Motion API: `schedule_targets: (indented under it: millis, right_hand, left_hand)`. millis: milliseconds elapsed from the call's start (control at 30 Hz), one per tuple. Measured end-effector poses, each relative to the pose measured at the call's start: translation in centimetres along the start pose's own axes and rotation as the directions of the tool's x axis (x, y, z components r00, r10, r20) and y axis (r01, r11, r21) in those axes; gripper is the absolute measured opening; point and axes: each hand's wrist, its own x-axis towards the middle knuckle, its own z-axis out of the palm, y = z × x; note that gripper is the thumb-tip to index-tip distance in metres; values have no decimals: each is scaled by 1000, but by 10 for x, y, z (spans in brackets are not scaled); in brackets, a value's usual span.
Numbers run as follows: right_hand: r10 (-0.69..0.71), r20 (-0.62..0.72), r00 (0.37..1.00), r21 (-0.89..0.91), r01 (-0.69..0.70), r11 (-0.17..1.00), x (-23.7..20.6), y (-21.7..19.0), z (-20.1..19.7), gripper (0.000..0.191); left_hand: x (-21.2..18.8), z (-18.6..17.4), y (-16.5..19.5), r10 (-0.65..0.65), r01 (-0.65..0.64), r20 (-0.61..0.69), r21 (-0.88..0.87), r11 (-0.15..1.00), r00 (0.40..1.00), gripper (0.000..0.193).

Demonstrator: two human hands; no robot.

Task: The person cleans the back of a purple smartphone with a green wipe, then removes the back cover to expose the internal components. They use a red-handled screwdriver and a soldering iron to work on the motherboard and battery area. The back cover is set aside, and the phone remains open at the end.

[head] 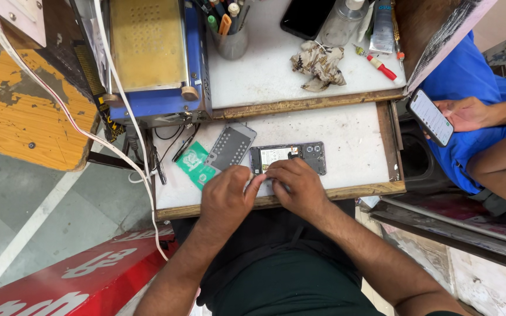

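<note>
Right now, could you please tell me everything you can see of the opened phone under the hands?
The phone lies flat and lengthwise on the white worktop, its back off, showing a dark frame, a pale battery area and two round camera openings at its right end. Its near edge is hidden by the left hand and right hand, whose fingertips rest on it. A grey back panel lies tilted just to its left.

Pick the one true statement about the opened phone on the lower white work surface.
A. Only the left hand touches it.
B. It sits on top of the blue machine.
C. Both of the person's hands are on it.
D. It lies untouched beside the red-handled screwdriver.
C: the left hand and right hand both rest on the near end of the opened phone, its inner parts exposed.
</note>
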Motion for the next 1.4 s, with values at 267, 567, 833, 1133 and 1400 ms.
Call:
schedule_targets:
  millis: [267,567,833,1133,1400]
  right_hand:
    - [-90,166,982,-247,129,960,15,-7,-25,52]
    - [-12,433,901,-341,177,923,50,13,-41,77]
    - [-36,369,929,-326,166,931,48,20,-34,58]
    - [-130,69,989,-121,138,983,12,9,-5,27]
    - [-83,41,996,-82,87,993,9,8,5,23]
  left_hand:
    - [-1,-3,-2,91,-93,-17,-96,991,996,39]
    - [1,3,-2,15,-16,-53,-10,1000,998,43]
    - [5,6,-9,46,-49,-21,-142,989,999,41]
    - [13,0,-10,123,-124,-49,-19,992,991,39]
    - [16,-1,-14,63,-59,28,-126,990,998,41]
